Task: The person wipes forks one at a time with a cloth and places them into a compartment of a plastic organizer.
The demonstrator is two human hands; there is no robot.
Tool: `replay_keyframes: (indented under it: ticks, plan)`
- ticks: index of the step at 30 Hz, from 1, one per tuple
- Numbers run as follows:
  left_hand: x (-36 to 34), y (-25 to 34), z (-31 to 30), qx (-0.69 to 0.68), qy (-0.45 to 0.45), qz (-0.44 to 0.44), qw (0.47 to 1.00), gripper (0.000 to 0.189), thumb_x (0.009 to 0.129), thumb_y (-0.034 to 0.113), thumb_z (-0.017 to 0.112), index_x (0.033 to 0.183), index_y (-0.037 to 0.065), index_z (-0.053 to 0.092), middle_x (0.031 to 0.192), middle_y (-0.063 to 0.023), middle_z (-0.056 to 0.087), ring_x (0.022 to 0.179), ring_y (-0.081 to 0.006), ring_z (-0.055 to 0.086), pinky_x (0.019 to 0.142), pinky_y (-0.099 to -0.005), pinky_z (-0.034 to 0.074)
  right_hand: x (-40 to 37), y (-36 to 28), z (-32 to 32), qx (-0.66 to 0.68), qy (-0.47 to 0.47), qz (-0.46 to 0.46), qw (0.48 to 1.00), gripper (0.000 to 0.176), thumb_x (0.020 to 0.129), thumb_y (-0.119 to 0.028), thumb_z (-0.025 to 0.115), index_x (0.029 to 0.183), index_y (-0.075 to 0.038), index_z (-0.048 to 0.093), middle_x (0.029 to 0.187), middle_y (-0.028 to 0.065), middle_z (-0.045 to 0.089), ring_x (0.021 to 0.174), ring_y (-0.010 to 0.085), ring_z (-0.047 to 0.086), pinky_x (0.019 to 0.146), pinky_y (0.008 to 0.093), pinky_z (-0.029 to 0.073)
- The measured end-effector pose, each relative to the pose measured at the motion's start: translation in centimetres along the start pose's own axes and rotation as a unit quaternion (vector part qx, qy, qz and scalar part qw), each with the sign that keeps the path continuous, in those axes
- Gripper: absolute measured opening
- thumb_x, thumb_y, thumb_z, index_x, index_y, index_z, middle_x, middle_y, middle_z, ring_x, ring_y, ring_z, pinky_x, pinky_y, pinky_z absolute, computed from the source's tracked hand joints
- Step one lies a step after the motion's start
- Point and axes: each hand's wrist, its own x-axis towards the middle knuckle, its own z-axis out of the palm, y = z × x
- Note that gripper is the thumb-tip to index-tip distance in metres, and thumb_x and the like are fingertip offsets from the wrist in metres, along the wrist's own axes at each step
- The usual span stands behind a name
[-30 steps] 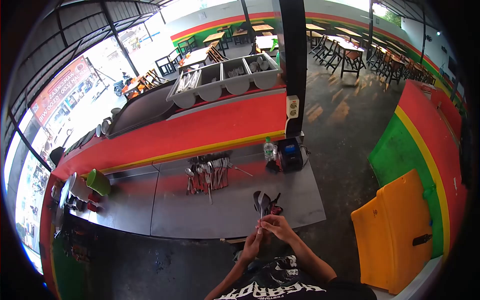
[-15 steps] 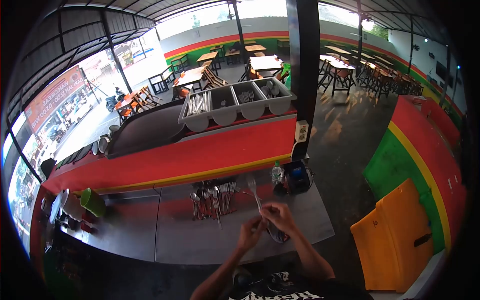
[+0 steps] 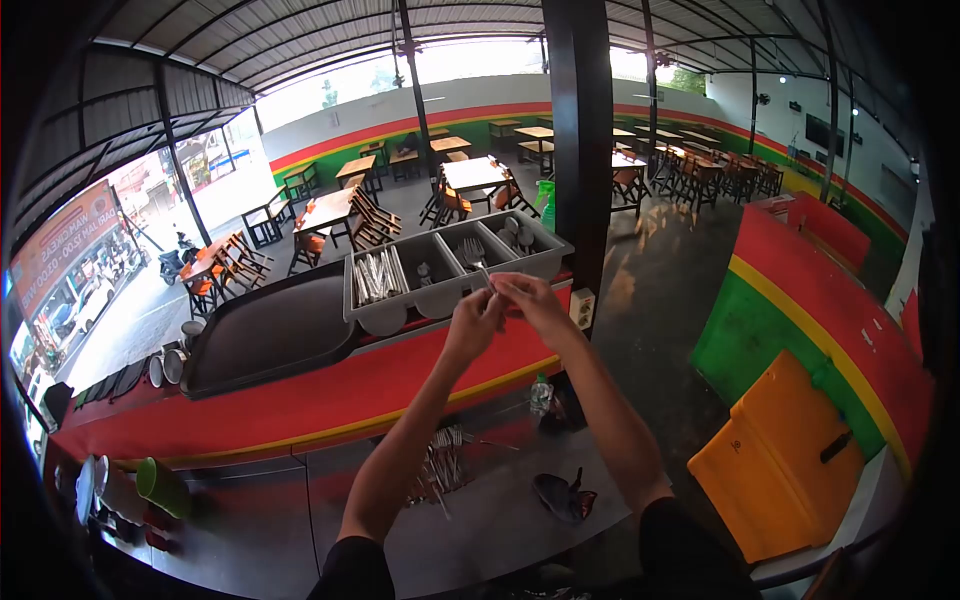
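A metal fork (image 3: 474, 254) stands tines up between my two hands, in front of the grey cutlery tray (image 3: 383, 320). Closed fingers of my left hand (image 3: 476, 324) pinch its handle from the left. My right hand (image 3: 532, 304) is closed at the same handle, fingertips meeting the left ones; the handle's lower end is hidden. The tray has several compartments: white-wrapped pieces (image 3: 379, 276) on the left, a few utensils in the middle ones, spoons (image 3: 515, 234) on the right. Below, partly behind my left forearm, loose cutlery (image 3: 445, 465) lies piled on the metal counter (image 3: 360, 500).
A large dark serving tray (image 3: 270, 335) rests on the red ledge, left of the cutlery tray. A black post (image 3: 578, 120) rises behind it, with a socket (image 3: 582, 309) beside it. A plastic bottle (image 3: 541, 395) and a dark pouch-like item (image 3: 563, 497) are on the counter.
Both hands have risen from above the counter to the front of the cutlery tray, carrying the fork. The view has tilted upward and shifted slightly right.
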Motion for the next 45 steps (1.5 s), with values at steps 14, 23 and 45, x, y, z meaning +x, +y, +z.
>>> replay_keyframes:
  ticks: [14,23,45]
  plan:
    - [12.9,-4.2,-0.9,0.093,0.044,-0.167,0.981,0.042,0.1,0.035,0.047,0.089,-0.001,0.067,0.07,-0.0082,0.068,0.06,-0.0212,0.071,0.059,-0.0316,0.054,15.0,5.5,-3.7,-0.163,-0.008,-0.055,0.985,0.035,0.096,-0.03,0.058,0.107,0.001,0.071,0.09,0.0102,0.071,0.082,0.0206,0.067,0.074,0.0337,0.05]
    - [9.9,-3.2,2.0,0.208,0.178,-0.092,0.957,0.041,0.098,0.037,0.055,0.078,0.001,0.061,0.062,-0.0145,0.064,0.058,-0.0316,0.068,0.059,-0.0429,0.051,13.2,7.5,-5.0,-0.221,0.088,-0.298,0.925,0.024,0.096,-0.017,0.061,0.114,-0.001,0.065,0.109,0.0127,0.067,0.101,0.0238,0.066,0.086,0.0339,0.05]
    - [-29.3,-38.6,15.1,0.26,-0.007,-0.459,0.85,0.049,0.089,0.045,0.056,0.095,-0.002,0.068,0.098,-0.0277,0.068,0.096,-0.0439,0.066,0.084,-0.0503,0.052,-30.8,33.8,-8.7,-0.512,-0.088,-0.037,0.854,0.048,0.078,-0.032,0.075,0.122,-0.018,0.063,0.136,0.0117,0.055,0.132,0.0335,0.047,0.103,0.0503,0.039]
